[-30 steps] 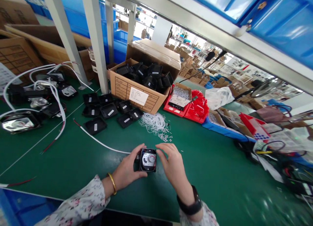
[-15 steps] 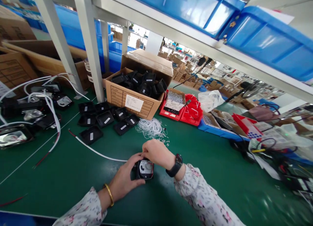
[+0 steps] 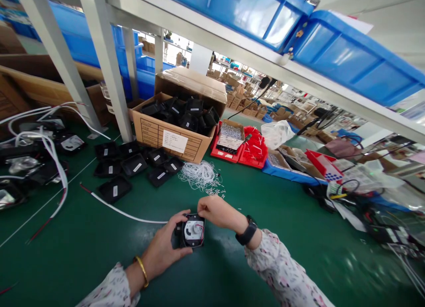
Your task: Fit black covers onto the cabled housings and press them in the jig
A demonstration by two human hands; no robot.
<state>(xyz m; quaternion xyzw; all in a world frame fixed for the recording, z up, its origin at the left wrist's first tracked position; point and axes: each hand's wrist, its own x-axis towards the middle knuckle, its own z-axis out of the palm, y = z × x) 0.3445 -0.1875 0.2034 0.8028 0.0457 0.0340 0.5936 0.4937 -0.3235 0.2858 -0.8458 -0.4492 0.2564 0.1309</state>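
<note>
A small square black housing (image 3: 193,231) with a light metal plate and thin red wires inside lies on the green table. My left hand (image 3: 166,242) grips it from the left, thumb at the near edge and fingers at the far edge. A white cable (image 3: 129,213) with bare red and black ends runs out to its left. My right hand (image 3: 217,213) is closed at the housing's far right corner, fingertips pinched together; whatever they pinch is too small to make out. Just beyond lie a tangle of thin white strings (image 3: 198,175) and small white pieces (image 3: 215,188).
Black covers (image 3: 134,164) with white labels lie at the left, before a cardboard box (image 3: 156,132) of black parts. Wired assemblies (image 3: 26,161) sit far left. Red trays (image 3: 254,149) and a blue tray (image 3: 292,174) stand at the back right. A shelf with blue bins (image 3: 355,56) hangs overhead.
My right hand has shifted slightly right, from over the housing's far edge to its far right corner, uncovering more of the inside. My left hand still grips the housing. The view has shifted slightly.
</note>
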